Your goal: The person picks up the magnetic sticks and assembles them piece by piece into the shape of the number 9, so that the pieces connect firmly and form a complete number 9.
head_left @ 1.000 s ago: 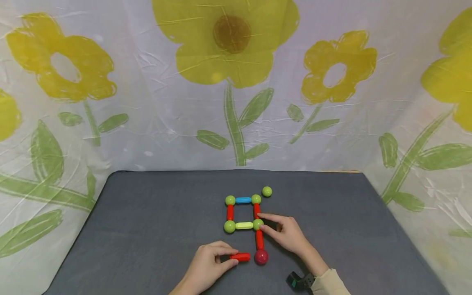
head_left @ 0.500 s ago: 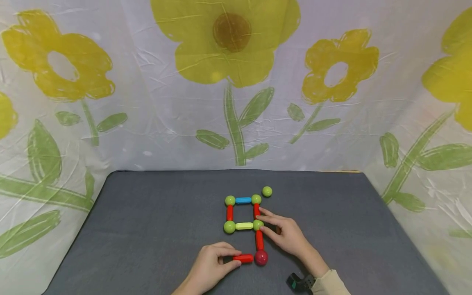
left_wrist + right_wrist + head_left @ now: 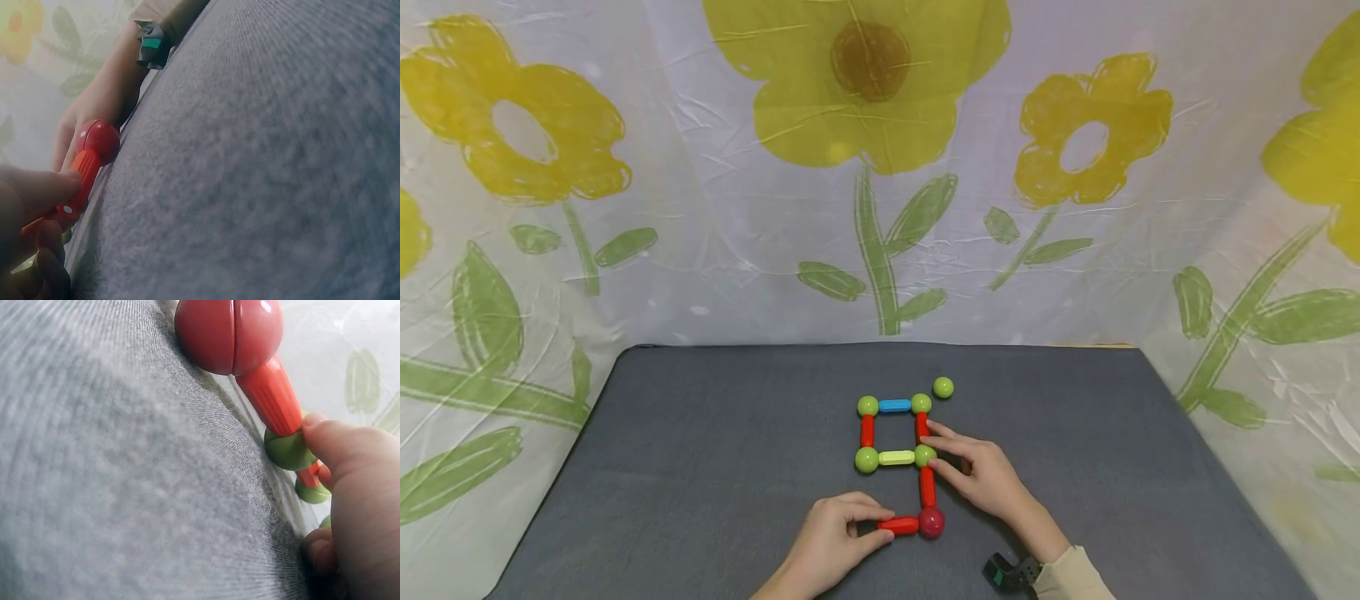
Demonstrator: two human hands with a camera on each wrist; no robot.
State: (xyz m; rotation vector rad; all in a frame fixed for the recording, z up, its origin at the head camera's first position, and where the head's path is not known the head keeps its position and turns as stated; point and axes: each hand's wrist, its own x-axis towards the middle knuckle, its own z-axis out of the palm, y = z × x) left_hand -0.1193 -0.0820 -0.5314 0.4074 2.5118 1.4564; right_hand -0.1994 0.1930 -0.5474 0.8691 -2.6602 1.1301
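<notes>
My left hand (image 3: 831, 537) pinches a short red magnetic rod (image 3: 898, 526) between thumb and fingers. The rod's right end meets a dark red ball (image 3: 931, 522); the left wrist view shows the same red ball (image 3: 100, 141) at the rod's tip. From that ball another red rod (image 3: 928, 487) runs up to a green ball (image 3: 925, 457), the near right corner of a square of rods and balls. My right hand (image 3: 988, 475) holds this corner, thumb at the green ball and fingers by the red rod (image 3: 922, 427) beyond it.
The square also has a blue rod (image 3: 894, 406), a yellow-green rod (image 3: 897, 458) and a red left side (image 3: 867, 431), with green balls at its corners. One loose green ball (image 3: 943, 387) lies beyond it on the dark grey table (image 3: 737, 433). A flowered sheet (image 3: 737, 250) hangs behind.
My left hand has moved right with the red rod, closing the gap to the dark red ball. My right hand's fingers have shifted slightly along the structure, its index finger now farther up.
</notes>
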